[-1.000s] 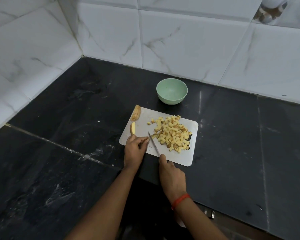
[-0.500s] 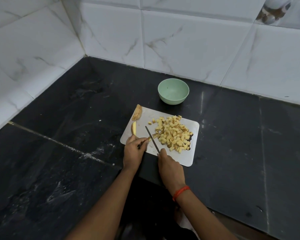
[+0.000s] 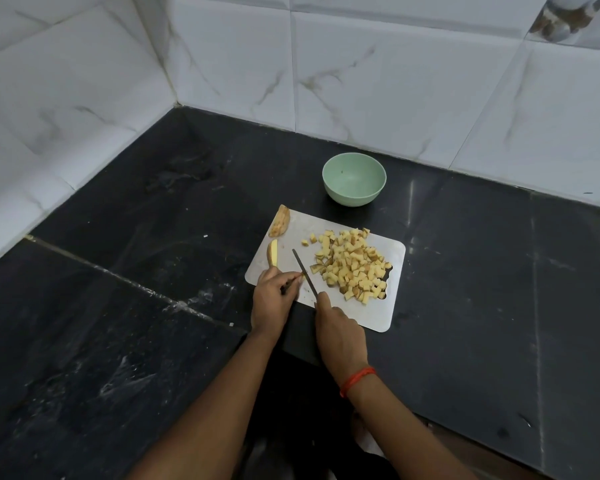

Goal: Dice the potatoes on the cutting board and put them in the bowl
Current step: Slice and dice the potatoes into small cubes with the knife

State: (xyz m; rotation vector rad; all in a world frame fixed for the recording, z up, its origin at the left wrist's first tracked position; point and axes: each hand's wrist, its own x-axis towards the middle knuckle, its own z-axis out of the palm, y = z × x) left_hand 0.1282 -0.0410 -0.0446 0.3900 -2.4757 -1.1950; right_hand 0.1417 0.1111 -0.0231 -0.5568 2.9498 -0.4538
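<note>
A white cutting board point(image 3: 392, 306) lies on the black counter. A heap of diced potato point(image 3: 352, 265) covers its right half. Two uncut potato slices lie at its left edge, one point(image 3: 280, 221) at the far corner and one point(image 3: 273, 253) nearer me. My left hand point(image 3: 272, 296) rests on the board's near left corner, its fingertips holding down a thin potato piece that is mostly hidden. My right hand point(image 3: 338, 329) grips the handle of a knife point(image 3: 304, 271), whose blade points away from me beside the left fingers. The pale green bowl point(image 3: 354, 178) stands empty behind the board.
The black stone counter point(image 3: 153, 306) meets white marble-tiled walls point(image 3: 395, 81) at the back and left, forming a corner. A pale seam crosses the counter to the left of the board. The counter's front edge runs at the lower right.
The knife blade has shifted a little left toward my left fingertips, and both hands stay at the board's near left corner. The camera has moved slightly.
</note>
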